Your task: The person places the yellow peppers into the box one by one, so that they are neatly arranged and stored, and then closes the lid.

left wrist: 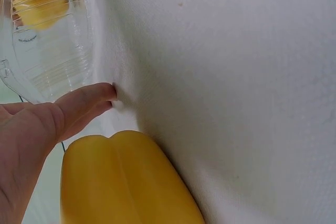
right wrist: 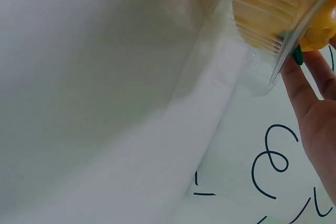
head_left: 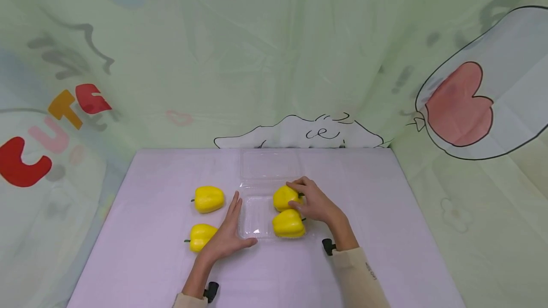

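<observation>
A clear plastic clamshell box (head_left: 257, 215) lies with its lid (head_left: 271, 164) folded back behind it. In its right part sit two yellow bell peppers, stems to the right. My right hand (head_left: 317, 203) grips the rear pepper (head_left: 282, 198) between thumb and fingers; the front pepper (head_left: 288, 225) lies against it. In the right wrist view, the ribbed box wall (right wrist: 268, 19) partly hides the peppers. My left hand (head_left: 227, 237) has its fingers extended along the box's left side and holds nothing; whether it touches the box I cannot tell.
Left of the box, two more yellow bell peppers lie on the white-covered table (head_left: 145, 232), one farther back (head_left: 209, 199) and one nearer (head_left: 201, 237), partly behind my left hand. A printed curtain (head_left: 274, 70) encloses the table's back and sides.
</observation>
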Demonstrator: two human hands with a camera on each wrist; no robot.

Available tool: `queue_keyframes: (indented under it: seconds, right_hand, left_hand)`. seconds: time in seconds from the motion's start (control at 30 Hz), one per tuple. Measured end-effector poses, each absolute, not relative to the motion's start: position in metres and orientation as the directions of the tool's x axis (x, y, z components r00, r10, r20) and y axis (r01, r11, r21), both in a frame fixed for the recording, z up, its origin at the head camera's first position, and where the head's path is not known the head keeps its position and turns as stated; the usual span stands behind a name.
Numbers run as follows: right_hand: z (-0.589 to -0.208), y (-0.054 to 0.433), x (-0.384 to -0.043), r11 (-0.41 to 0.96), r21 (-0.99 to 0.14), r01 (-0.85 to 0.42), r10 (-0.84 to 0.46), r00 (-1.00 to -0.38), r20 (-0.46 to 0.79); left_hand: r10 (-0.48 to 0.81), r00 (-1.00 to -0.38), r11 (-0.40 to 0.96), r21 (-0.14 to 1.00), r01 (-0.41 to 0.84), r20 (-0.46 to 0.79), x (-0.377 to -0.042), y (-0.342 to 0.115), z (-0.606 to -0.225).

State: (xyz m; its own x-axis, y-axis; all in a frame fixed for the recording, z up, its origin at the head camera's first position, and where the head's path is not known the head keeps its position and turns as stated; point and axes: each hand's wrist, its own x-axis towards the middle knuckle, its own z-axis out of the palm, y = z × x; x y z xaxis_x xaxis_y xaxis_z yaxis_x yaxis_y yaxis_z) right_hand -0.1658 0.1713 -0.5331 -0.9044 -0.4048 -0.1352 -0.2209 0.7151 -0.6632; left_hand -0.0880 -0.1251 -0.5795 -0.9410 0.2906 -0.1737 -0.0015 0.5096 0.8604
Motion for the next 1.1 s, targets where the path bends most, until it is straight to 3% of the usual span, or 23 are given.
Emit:
queue_keyframes:
  seconds: [1.1]
  right_hand:
    - [-0.543, 0.173, -0.155, 0.702, -0.656, -0.277, -0.39, -0.92, -0.029]
  left_hand:
    - [0.296, -0.938, 0.504, 0.864, -0.006, -0.18, -0.088, -0.125, -0.58]
